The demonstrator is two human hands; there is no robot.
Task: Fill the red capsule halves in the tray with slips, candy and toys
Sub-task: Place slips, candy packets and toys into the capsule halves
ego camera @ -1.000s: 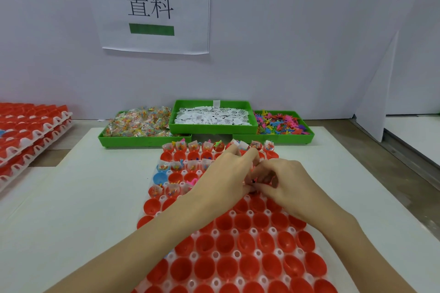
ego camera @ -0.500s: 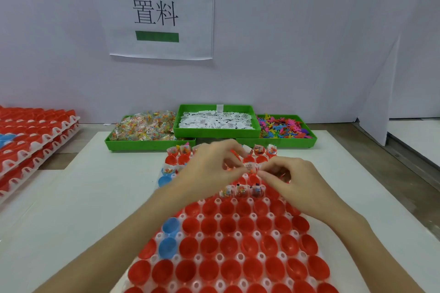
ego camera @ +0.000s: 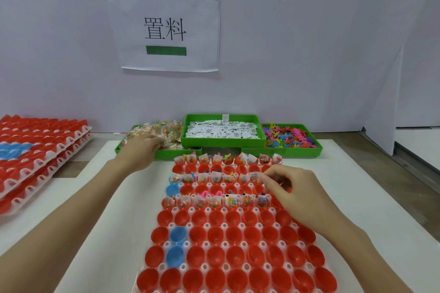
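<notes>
Left hand [ego camera: 140, 150] reached into the far-left candy bin [ego camera: 157, 134], grip unclear; right hand [ego camera: 292, 188] pinched something tiny over the tray [ego camera: 228, 233]. It could easily have knocked neighbouring filled red halves [ego camera: 215, 202].

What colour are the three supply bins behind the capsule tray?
Green, all three supply bins, clearest in the head view.

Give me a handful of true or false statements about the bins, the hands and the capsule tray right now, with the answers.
1. The left hand reaches into the candy bin. True.
2. The slips bin sits between the candy bin and the toy bin. True.
3. Every capsule half in the tray is red. False: a few are blue.
4. The nearest rows are already filled. False: they are empty; the filled rows are the far ones.
</notes>
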